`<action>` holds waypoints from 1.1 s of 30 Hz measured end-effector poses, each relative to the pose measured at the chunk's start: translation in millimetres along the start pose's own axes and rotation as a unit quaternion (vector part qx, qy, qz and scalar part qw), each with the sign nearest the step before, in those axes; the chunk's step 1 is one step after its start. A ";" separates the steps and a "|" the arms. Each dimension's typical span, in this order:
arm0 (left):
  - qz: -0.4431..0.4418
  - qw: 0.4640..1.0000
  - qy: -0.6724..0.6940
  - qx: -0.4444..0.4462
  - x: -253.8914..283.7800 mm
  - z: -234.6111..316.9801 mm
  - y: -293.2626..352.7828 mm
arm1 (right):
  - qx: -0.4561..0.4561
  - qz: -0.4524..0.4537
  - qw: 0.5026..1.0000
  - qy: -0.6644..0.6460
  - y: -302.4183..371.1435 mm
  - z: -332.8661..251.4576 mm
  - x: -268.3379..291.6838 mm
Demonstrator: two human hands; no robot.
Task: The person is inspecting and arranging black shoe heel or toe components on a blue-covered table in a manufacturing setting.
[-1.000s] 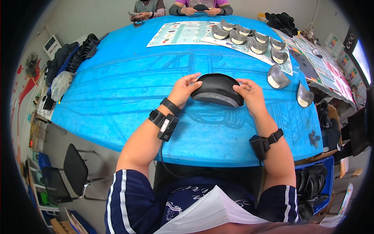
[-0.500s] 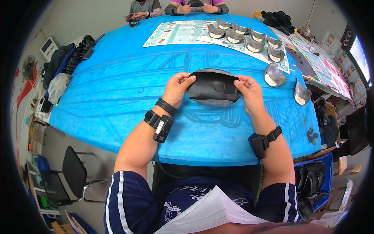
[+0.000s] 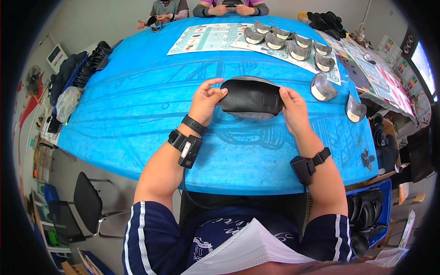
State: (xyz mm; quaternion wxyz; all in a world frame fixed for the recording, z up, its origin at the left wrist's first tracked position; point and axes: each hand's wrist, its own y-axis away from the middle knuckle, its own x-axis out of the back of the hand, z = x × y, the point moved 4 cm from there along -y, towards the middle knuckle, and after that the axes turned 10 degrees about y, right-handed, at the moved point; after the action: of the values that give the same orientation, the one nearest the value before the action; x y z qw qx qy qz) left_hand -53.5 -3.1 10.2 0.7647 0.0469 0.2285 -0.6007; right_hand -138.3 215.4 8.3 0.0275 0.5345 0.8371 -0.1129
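Observation:
Over the middle of the blue-covered table [image 3: 151, 114], a black curved pad [image 3: 250, 97] with a grey edge is stretched between my two hands. Its smooth inner side faces up, and a small square patch shows near its right end. My left hand [image 3: 206, 98] pinches the left end between thumb and fingers, one finger sticking out past the edge. On the other end, my right hand [image 3: 293, 107] grips with the thumb on top. The fingers beneath the pad are hidden.
Several grey curved pieces with pale labels [image 3: 300, 50] stand on printed sheets at the far right; two more [image 3: 323, 88] lie nearer. Dark pieces fill a blue crate [image 3: 387, 206] at lower right. Two people [image 3: 231, 8] sit across the table. A chair [image 3: 89, 201] stands left.
The pad has risen slightly and tipped, so more of its inner side shows. My left index finger has lifted away from it. The far-left person's hands have moved apart.

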 end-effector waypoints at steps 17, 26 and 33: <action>0.128 0.957 0.255 -0.060 33.0 5.7 -7.8 | -0.008 0.153 0.981 -0.116 -20.3 14.4 49.2; 0.020 0.989 0.006 0.144 5.4 -26.7 -3.8 | 0.086 -0.026 0.978 0.188 -8.6 4.1 9.4; -0.093 0.975 -0.079 0.187 -4.7 -27.7 2.5 | 0.014 0.024 0.997 0.066 -2.0 -4.5 11.9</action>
State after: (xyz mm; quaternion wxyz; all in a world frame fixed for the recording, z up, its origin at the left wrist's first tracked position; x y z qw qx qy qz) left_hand -60.1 11.4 -13.1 0.6988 0.1200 0.0542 -0.7031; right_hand -144.8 226.1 11.0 -0.0326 0.5610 0.8224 -0.0889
